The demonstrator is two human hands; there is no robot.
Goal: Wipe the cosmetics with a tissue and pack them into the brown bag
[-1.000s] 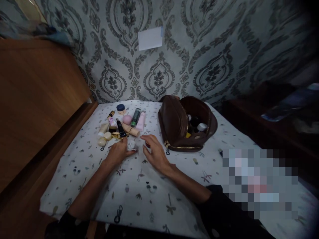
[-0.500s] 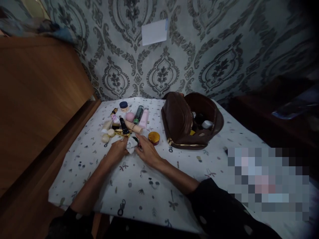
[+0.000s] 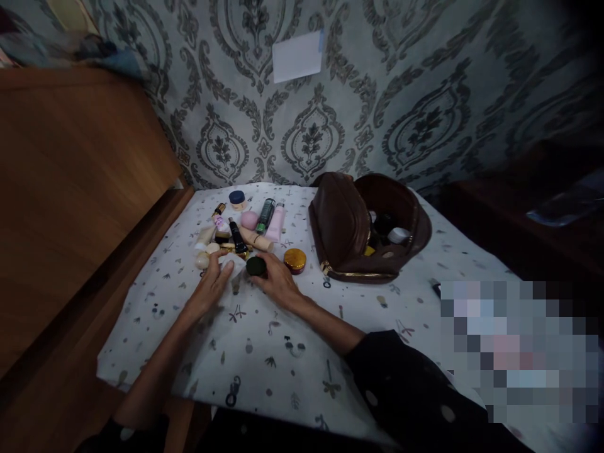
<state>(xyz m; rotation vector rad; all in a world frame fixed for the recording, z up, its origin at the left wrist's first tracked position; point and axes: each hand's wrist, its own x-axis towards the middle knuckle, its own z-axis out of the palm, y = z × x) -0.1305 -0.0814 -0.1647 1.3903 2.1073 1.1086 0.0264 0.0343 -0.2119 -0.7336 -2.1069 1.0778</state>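
The two hands are apart, level with each other over the cloth (image 3: 264, 365), with both forearms reaching forward. The right hand (image 3: 282, 284) is closed on a dark green jar (image 3: 256, 266), thumb at the near side and fingers at the far side; the jar's round dark face is turned up, in the gap between the hands. The left hand (image 3: 209, 288) grips a white tissue (image 3: 234, 262) between thumb and fingers, on the side facing the jar. An amber jar (image 3: 295, 260) stands on the cloth just right of the right hand. Farther right is the brown bag (image 3: 336, 220) — open, zip edge toward the person — with a white-topped item (image 3: 399, 235) among darker contents. Directly beyond the hands lies a loose group: black tube (image 3: 237, 238), beige tube (image 3: 258, 241), pink tube (image 3: 277, 224), green tube (image 3: 266, 216) and pink sponge (image 3: 249, 219). A blue-lidded jar (image 3: 237, 201) stands behind the group, farthest from the hands. Just beyond the left fingers are two round cream-coloured items (image 3: 202, 260); a pale tube (image 3: 204, 238) lies behind them. Well beyond both hands — on the patterned wall (image 3: 311, 135) — is a white card (image 3: 298, 56).
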